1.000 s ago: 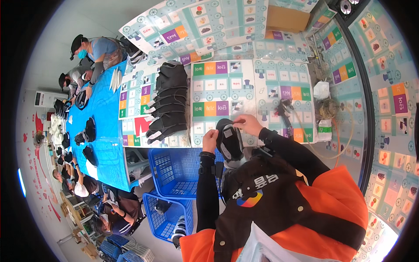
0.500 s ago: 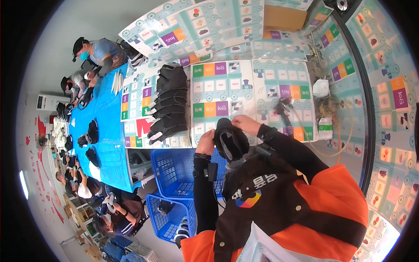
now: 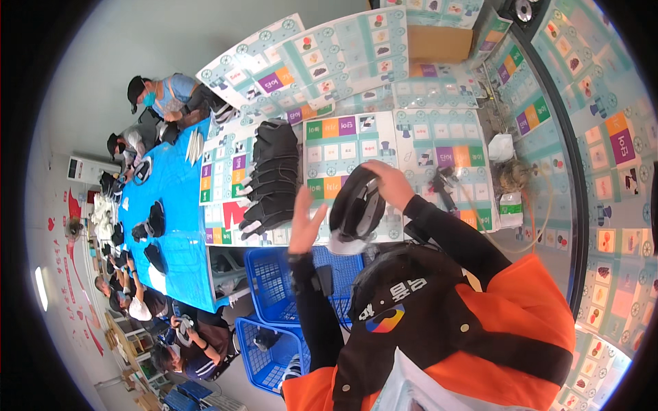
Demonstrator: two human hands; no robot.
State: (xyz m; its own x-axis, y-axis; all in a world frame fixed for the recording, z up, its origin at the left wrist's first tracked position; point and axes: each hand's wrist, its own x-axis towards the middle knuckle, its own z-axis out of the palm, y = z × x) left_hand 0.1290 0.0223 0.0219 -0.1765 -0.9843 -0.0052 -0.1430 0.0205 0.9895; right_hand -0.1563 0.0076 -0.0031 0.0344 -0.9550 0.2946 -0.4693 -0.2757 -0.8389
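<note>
My right hand [image 3: 392, 185] grips a black cap-like piece [image 3: 355, 205] with a white lining showing at its lower edge, held up over the table's near edge. My left hand [image 3: 306, 225] is raised just left of the piece, fingers spread and holding nothing. A row of black pieces [image 3: 273, 179] lies stacked on the patterned table [image 3: 343, 147] to the left of my hands.
Two blue crates [image 3: 281, 291] stand below the table edge by my left arm. A small dark tool [image 3: 442, 183], a white bag [image 3: 502, 146] and a tangle of cord [image 3: 513, 177] lie to the right. Several people work along a blue table [image 3: 168, 219] at left.
My left hand has let go of the black piece and lifted off to its left with fingers apart. My right hand has raised and tilted the piece.
</note>
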